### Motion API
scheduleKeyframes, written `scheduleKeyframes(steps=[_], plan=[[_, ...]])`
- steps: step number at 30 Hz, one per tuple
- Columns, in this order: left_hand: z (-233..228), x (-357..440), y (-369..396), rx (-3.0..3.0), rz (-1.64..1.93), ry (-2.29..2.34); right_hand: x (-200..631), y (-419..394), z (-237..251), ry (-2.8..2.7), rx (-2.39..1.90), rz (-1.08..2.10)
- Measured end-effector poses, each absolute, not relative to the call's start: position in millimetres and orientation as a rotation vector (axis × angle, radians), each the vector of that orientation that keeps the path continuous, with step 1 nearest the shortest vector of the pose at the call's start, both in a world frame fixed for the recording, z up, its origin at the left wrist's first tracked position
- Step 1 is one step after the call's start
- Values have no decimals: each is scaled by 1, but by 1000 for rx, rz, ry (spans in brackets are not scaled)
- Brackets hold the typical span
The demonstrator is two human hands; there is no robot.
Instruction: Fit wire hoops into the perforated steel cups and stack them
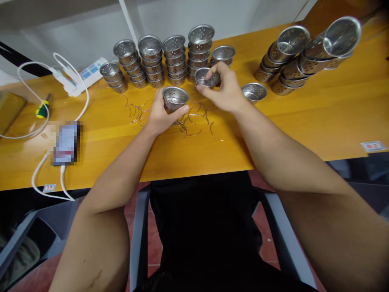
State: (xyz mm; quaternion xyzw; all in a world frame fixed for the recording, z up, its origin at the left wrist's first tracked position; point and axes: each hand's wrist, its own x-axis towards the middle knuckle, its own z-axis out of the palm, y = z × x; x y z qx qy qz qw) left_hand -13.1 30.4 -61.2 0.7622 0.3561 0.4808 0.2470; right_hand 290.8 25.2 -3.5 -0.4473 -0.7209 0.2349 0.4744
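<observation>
- Our left hand (pixel 160 115) grips perforated cup (pixel 175 97), just left of wire rings (pixel 194 121).
- Our right hand (pixel 225 91) grips second cup (pixel 205 77), above rings.

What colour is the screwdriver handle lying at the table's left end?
Green and yellow screwdriver handle, seen in the head view.

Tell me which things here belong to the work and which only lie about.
In the work: perforated steel cup in left hand; second steel cup in right hand; thin wire rings; upright cup stacks.
Lying about: white power strip; blurred phone; yellow-green screwdriver.
</observation>
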Motion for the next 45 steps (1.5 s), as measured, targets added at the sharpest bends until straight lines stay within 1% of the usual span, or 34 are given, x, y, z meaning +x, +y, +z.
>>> scheduleKeyframes(steps=[3, 7, 13, 19, 21, 24, 26, 29, 32, 40, 45], plan=[[-66, -19, 39, 2081, 1330, 1011, 306, 32, -9, -1873, -1246, 506], [-66, -21, 40, 2145, 1295, 929, 309, 28, -9, -2005, -1437, 479], [-68, -21, 45, 2215, 1350, 778, 303, 20, -4, -2023, -1553, 503], [-69, -22, 48, 2212, 1348, 807, 291, -7, 33, -2034, -1533, 266], [-66, -21, 45, 2191, 1347, 842, 285, -12, 36, -2070, -1435, 299], [-60, -19, 40, 2160, 1335, 892, 276, -12, 23, -2228, -1260, 444], [-55, -17, 37, 2154, 1333, 907, 271, -10, 12, -2351, -1231, 474], [-50, -16, 35, 2153, 1332, 924, 265, -9, 3, -2477, -1270, 439], [-49, -15, 36, 2137, 1328, 941, 261, -9, 3, -2490, -1289, 419], [-73, -17, 55, 1954, 1376, 853, 255, -10, -7, -2467, -1316, 362], [-73, -17, 52, 1867, 1327, 798, 250, -13, -11, -2492, -1302, 322]])
